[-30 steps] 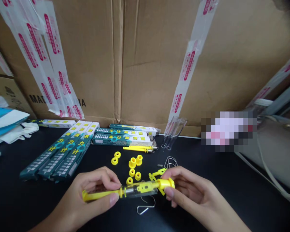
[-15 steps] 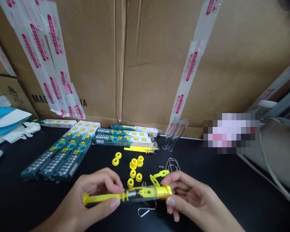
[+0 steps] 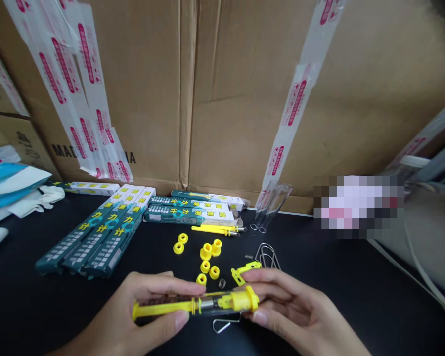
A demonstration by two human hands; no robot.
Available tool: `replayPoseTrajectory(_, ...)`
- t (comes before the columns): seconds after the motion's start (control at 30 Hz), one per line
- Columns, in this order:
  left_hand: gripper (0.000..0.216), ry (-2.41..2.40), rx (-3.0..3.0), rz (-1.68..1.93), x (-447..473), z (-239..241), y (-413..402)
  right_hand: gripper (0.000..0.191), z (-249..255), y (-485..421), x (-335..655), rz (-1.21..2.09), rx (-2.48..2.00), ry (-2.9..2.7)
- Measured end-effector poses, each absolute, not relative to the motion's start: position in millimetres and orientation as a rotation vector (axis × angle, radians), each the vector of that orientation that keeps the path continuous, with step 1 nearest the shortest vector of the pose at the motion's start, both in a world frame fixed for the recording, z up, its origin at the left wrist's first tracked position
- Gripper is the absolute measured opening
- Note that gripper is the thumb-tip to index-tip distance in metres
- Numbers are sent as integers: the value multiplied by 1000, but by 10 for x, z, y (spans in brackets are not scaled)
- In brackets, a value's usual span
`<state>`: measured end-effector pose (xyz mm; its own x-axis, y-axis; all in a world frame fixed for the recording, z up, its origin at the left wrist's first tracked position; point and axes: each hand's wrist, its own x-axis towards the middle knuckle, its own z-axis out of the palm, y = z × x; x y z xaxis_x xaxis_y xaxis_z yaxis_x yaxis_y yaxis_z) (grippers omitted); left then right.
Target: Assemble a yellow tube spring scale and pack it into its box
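Note:
A spring scale [image 3: 207, 302] with a clear tube lies nearly level in front of me. My left hand [image 3: 154, 309] is closed around its left part, with the thumb below and fingers above. A yellow rod and a metal spring casing show inside the tube. At the right end sits a yellow cap [image 3: 246, 298], gripped by my right hand [image 3: 289, 306] between thumb and fingers. Beneath the tube lies a bent wire hook [image 3: 224, 325], partly hidden. Just beyond are a small spring [image 3: 222, 283] and flat yellow plates [image 3: 246, 271], close to my right fingers.
Several yellow caps and rings [image 3: 206, 251] lie mid-table. Behind them are two yellow rods [image 3: 215, 230], clear tubes [image 3: 270, 207] and boxes [image 3: 189, 215]. Wire hooks [image 3: 267, 254] lie right of centre. More boxes [image 3: 96, 232] stand left, before a large carton [image 3: 152, 99].
The spring scale has turned about its length, so the plate inside shows edge-on and the cap looks different. My left fingers have stretched further along the tube. The view has shifted slightly.

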<state>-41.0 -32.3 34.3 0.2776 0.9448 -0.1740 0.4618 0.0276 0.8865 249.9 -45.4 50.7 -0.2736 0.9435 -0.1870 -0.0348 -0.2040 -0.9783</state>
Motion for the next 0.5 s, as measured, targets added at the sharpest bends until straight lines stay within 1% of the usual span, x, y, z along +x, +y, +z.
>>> replayPoseTrajectory(0.07,36,1318,1582,645,-391,363,-319,32,488,-466,2489,1595,-1164,-1211)
replayPoseTrajectory(0.2,39,1208,1458,650,-321,403,-287,27,477,-491,2408,1562,-1157,-1121)
replayPoseTrajectory(0.33,37,1096,1403,657,-276,363,-220,32,485,-510,2323,1535,-1136,-1051)
replayPoseTrajectory(0.43,35,1102,1385,663,-270,353,-191,25,464,-521,2329,1510,-1128,-1117)
replayPoseTrajectory(0.5,32,1074,1345,707,-264,396,-193,19,446,-526,2360,1410,-1134,-1237)
